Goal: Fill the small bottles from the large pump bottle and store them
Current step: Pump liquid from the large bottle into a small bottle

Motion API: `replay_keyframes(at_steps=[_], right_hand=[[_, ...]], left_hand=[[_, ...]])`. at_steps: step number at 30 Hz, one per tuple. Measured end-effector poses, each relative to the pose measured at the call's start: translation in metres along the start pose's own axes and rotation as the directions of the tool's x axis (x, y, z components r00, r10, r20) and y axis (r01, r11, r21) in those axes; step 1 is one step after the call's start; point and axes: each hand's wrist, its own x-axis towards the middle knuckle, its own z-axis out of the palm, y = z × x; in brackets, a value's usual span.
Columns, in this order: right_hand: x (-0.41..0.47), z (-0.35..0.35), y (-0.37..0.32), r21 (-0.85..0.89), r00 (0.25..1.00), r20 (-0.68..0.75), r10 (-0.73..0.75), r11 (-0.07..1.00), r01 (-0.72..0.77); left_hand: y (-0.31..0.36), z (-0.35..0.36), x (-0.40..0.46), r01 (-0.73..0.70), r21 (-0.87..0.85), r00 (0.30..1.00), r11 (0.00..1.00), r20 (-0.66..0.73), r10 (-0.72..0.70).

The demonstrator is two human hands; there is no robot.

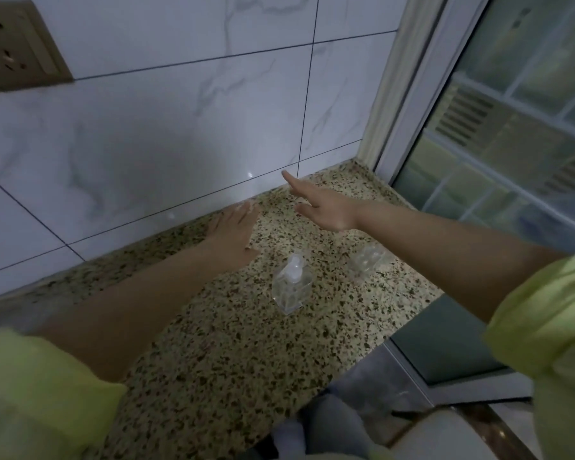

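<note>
A clear pump bottle (291,285) stands upright in the middle of the speckled stone counter (219,346). A second clear item (367,260), blurred, sits to its right, partly under my right forearm. My left hand (231,235) stretches flat over the counter near the wall, fingers straight, holding nothing. My right hand (322,204) reaches forward above the counter's far corner with fingers extended, also empty. Both hands are beyond the bottles and touch neither.
A white marble-tiled wall (180,111) backs the counter, with a power socket (10,44) at the upper left. A window frame (412,94) and glass close the right side. The counter's front edge drops off at the lower right.
</note>
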Motion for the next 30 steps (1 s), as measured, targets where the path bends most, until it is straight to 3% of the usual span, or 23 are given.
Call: replay_keyframes(at_steps=[3, 9, 14, 18, 30], right_hand=[[0.016, -0.007, 0.015, -0.051, 0.996, 0.068, -0.058, 0.997, 0.062], [0.046, -0.019, 0.065, -0.036, 0.949, 0.262, -0.177, 0.981, 0.193], [0.052, -0.024, 0.100, 0.068, 0.907, 0.297, -0.298, 0.954, 0.291], [0.052, -0.030, 0.113, 0.105, 0.850, 0.396, -0.348, 0.937, 0.334], [0.044, 0.020, 0.095, 0.171, 0.681, 0.561, -0.470, 0.871, 0.460]], left_hand=[[-0.007, 0.013, 0.015, 0.060, 0.055, 0.998, 0.997, 0.015, -0.061], [0.022, 0.027, 0.029, 0.209, -0.043, 0.968, 0.977, 0.153, -0.200], [0.037, 0.050, 0.023, 0.461, -0.057, 0.867, 0.885, 0.239, -0.437], [0.051, 0.061, 0.006, 0.584, -0.111, 0.801, 0.804, 0.239, -0.549], [0.087, 0.098, -0.027, 0.558, -0.403, 0.825, 0.726, 0.169, -0.540]])
